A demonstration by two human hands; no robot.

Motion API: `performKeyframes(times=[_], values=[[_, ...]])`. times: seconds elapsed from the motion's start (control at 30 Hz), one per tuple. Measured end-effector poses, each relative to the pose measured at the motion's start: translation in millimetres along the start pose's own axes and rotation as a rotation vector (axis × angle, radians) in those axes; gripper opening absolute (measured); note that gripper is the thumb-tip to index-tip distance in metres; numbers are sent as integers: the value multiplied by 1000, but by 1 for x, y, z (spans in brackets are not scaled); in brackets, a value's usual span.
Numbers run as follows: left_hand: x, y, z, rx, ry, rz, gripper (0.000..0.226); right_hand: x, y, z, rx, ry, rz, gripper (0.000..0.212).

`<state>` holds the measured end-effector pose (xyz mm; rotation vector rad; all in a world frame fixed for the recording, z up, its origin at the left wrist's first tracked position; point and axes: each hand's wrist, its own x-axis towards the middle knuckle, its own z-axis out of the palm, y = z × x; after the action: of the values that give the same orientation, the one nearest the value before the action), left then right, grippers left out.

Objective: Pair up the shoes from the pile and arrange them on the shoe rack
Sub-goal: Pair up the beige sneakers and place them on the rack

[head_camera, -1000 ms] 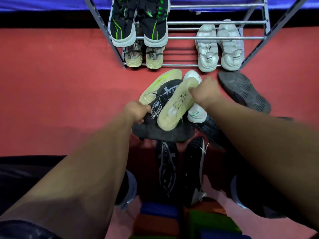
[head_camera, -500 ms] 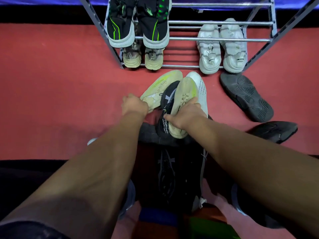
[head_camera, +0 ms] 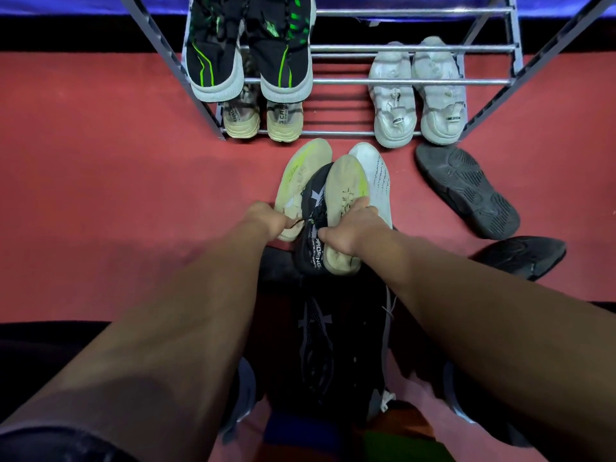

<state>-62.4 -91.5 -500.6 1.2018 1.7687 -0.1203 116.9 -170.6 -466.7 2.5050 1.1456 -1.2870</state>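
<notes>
My right hand [head_camera: 350,233] is shut on a black shoe with a cream-yellow sole [head_camera: 343,195], held on its side over the pile. My left hand [head_camera: 266,220] pinches that shoe's black lace, beside a second upturned cream-yellow sole [head_camera: 301,176]. A white shoe [head_camera: 378,181] lies against the held shoe's right side. The metal shoe rack [head_camera: 400,81] stands ahead with a black-and-green pair [head_camera: 250,61] on an upper bar, a beige pair [head_camera: 263,120] below it and a white pair [head_camera: 416,95] at the right.
A dark grey shoe lies sole-up [head_camera: 466,190] on the red floor right of the pile, and another black shoe [head_camera: 523,256] sits nearer me. More black shoes [head_camera: 320,345] lie between my forearms. Colourful foam tiles [head_camera: 383,441] are at the bottom edge.
My right hand moved from the shoe's toe end down to its middle and closed on it. My left hand shifted up and took the lace. The held shoe turned more onto its side.
</notes>
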Motion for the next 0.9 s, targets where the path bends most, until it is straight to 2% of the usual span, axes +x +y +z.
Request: performKeyframes(times=[0.2,0.33,0.4,0.47,0.53,0.6,0.67,0.77,0.83,0.9], values=[[-24,16,-18,-74,-38,-30,42,-2,5,-8,-11,5,-28,131],[-52,43,-41,-96,12,-96,38,-8,7,-21,9,46,-41,132],[-64,46,-48,-31,-13,-68,23,-13,11,-27,31,150,-45,122],[-76,43,-54,-74,-25,-42,20,-21,16,-29,-30,274,-38,109],[-83,47,-57,-151,28,-69,28,-27,23,-29,-72,345,-7,96],[-97,40,-56,-164,-55,-123,37,-32,30,-29,-82,355,6,84],[-106,29,-52,-69,-167,-190,52,-36,35,-29,-135,321,-9,93],[-109,17,-43,131,-134,-142,63,-42,40,-25,-328,227,-109,124],[-121,19,-44,150,-95,-135,61,-47,41,-22,-357,226,-130,127],[-128,23,-48,197,-62,-103,60,-53,38,-25,-338,262,-123,116]])
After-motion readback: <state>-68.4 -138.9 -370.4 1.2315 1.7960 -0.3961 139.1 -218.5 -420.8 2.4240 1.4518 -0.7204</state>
